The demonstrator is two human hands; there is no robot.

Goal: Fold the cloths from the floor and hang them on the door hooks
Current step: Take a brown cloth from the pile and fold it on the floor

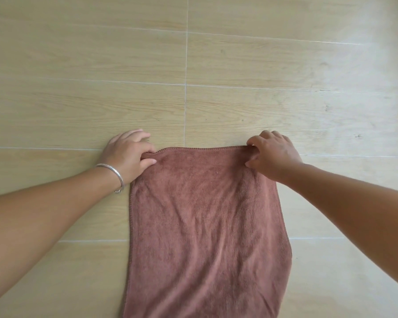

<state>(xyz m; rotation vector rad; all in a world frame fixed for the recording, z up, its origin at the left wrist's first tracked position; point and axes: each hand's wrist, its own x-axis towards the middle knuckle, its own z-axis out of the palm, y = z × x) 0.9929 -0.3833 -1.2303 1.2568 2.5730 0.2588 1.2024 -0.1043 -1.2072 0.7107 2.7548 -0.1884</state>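
Brown cloth (205,226) spread flat on pale wood-look floor (239,65), near end running off the bottom edge. Far left corner pinched between thumb and fingers of left hand (128,154), silver bangle (115,175) on that wrist. Far right corner pinched likewise by right hand (274,154).

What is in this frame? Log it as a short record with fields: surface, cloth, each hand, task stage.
surface: wood-look tiled floor with pale grout lines
cloth: brown towel, spread flat on the floor, near end runs out of frame
left hand: pinching the towel's far left corner; silver bracelet on the wrist
right hand: pinching the towel's far right corner
task stage: towel laid out, both far corners gripped, no fold visible yet; door hooks not in view
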